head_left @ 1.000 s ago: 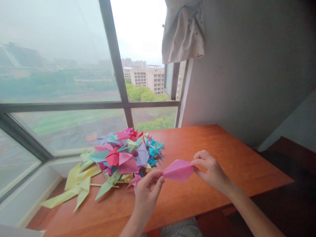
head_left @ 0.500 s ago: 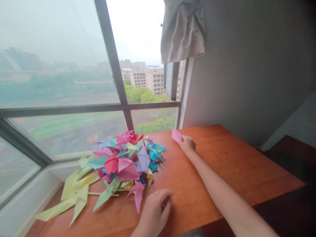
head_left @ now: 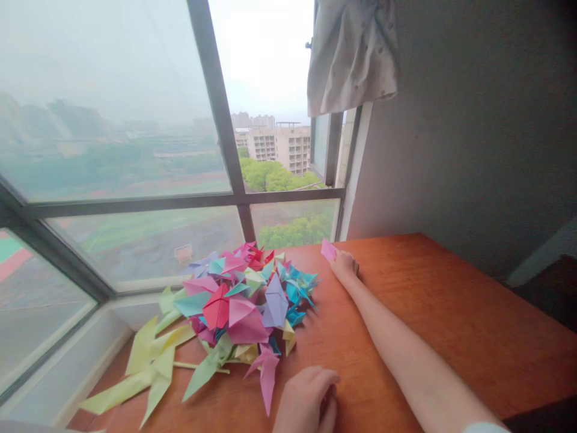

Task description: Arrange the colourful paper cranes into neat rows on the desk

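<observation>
My right hand (head_left: 345, 266) is stretched out over the far part of the wooden table, its fingers closed on a small folded pink paper (head_left: 329, 249). Near the front edge, my left hand (head_left: 307, 400) rests with curled fingers; whether it holds anything is hidden. To the left of both hands lies a heap of folded paper pieces (head_left: 247, 322) in pink, red, purple, blue and green. A pale yellow paper pinwheel (head_left: 153, 361) with a stick lies at the heap's left, and a pink folded piece (head_left: 267, 376) is close to my left hand.
The reddish-brown table (head_left: 433, 313) reaches the window at the back. A window frame (head_left: 180, 202) runs along the left and far side. A gathered curtain (head_left: 351, 66) hangs above, and a grey wall (head_left: 464, 138) stands at the right.
The view has shifted, so the table contents appear further right. My right hand still grips the pink paper, and my left hand sits lower in view.
</observation>
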`<state>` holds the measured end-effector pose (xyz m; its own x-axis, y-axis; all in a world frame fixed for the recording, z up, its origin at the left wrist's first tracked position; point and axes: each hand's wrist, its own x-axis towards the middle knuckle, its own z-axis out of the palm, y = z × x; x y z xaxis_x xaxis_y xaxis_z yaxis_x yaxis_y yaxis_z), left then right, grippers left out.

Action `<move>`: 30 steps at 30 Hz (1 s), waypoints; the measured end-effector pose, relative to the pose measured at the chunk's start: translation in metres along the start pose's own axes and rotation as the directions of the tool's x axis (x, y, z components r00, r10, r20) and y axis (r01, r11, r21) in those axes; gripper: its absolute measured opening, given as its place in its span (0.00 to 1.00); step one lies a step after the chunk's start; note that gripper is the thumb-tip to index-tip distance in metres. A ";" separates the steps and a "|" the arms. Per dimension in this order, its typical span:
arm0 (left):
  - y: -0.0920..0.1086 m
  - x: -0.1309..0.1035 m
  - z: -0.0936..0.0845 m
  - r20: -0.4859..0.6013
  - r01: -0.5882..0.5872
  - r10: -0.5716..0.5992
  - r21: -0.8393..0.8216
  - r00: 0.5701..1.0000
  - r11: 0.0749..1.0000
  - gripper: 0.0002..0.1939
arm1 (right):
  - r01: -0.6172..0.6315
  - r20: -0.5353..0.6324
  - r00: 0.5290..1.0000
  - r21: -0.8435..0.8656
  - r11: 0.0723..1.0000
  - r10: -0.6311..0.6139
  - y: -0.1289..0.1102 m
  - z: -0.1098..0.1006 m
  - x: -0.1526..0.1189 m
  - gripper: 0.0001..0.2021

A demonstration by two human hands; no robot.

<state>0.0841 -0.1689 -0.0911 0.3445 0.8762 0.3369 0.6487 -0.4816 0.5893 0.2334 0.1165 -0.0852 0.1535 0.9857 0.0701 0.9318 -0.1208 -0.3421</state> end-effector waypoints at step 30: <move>0.007 -0.004 -0.001 0.007 -0.014 0.014 0.052 1.000 0.999 0.15 | 0.377 -0.197 0.923 0.625 0.683 -0.329 -0.002 -0.001 -0.145 0.16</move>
<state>0.0864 -0.1754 -0.0873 0.3582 0.8696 0.3397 0.6782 -0.4924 0.5455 0.2099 -0.0262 -0.0943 -0.1003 0.9266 0.3623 0.4892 0.3630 -0.7930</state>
